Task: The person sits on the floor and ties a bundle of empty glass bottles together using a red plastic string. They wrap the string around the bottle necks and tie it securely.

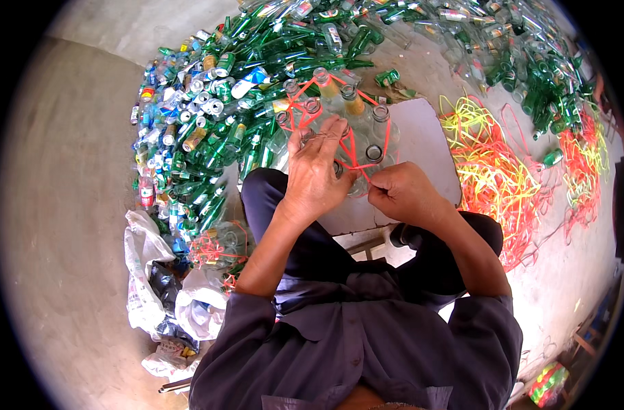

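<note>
Several clear glass bottles (pixel 360 130) stand upright in a tight cluster in front of me, their open necks facing up. Red plastic strapping (pixel 364 96) runs from neck to neck around the outside and crosses between them. My left hand (pixel 317 164) is spread over the near left bottles, fingers on the necks and thumb by a crossing of the strap. In my right hand (pixel 409 192), a fist at the cluster's near right, the strap's end is pinched and pulled taut. The bottles rest on a pale flat board (pixel 424 143). The hands hide some of the necks.
Green glass bottles (pixel 276 46) and crushed drink cans (pixel 209 102) are heaped ahead and left. Tangled red and yellow strapping (pixel 491 174) lies on the right. A tied bottle bundle (pixel 219 246) and white sacks (pixel 145 277) sit at the left. More bottles (pixel 517 61) lie far right.
</note>
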The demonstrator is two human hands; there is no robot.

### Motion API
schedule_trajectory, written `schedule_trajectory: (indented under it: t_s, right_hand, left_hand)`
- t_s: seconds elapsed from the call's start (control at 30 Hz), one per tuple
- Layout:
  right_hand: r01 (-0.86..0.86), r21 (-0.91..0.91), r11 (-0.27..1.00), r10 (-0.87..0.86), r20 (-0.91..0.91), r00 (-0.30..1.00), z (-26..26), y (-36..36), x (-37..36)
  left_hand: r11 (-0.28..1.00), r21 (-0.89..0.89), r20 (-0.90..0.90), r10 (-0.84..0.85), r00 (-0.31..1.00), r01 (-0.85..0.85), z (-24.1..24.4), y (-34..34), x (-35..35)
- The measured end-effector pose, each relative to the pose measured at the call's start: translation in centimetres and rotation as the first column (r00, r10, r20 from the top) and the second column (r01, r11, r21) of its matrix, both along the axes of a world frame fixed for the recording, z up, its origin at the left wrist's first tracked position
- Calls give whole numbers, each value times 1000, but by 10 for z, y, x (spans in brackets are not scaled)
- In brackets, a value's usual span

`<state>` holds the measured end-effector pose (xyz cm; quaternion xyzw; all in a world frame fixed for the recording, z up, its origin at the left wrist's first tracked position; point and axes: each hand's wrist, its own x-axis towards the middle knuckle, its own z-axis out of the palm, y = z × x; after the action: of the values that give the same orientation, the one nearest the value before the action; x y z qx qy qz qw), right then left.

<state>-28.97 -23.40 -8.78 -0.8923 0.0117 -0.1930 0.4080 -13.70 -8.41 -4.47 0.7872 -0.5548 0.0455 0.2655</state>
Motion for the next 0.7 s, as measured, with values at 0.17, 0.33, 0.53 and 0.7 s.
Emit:
schedule_trajectory:
  t_s: [0.17, 0.33, 0.53, 0.7]
  right_hand:
    - [19, -12, 1000, -19, -21, 1000, 1, -4, -2]
    - [9, 49, 999, -10, 26, 1000, 8, -9, -6]
    - [-12, 60, 998, 11, 3, 1000, 19, -9, -11]
    - [-6, 26, 1000, 6, 3, 1000, 20, -6, -12]
  left_hand:
    - [1000, -4, 14, -28, 1000, 28, -1, 2, 1]
    - [996, -84, 19, -20, 1000, 22, -6, 1, -2]
    - [995, -86, -52, 44, 998, -48, -7, -4, -7]
    - [993, -96, -36, 58, 998, -61, -10, -4, -7]
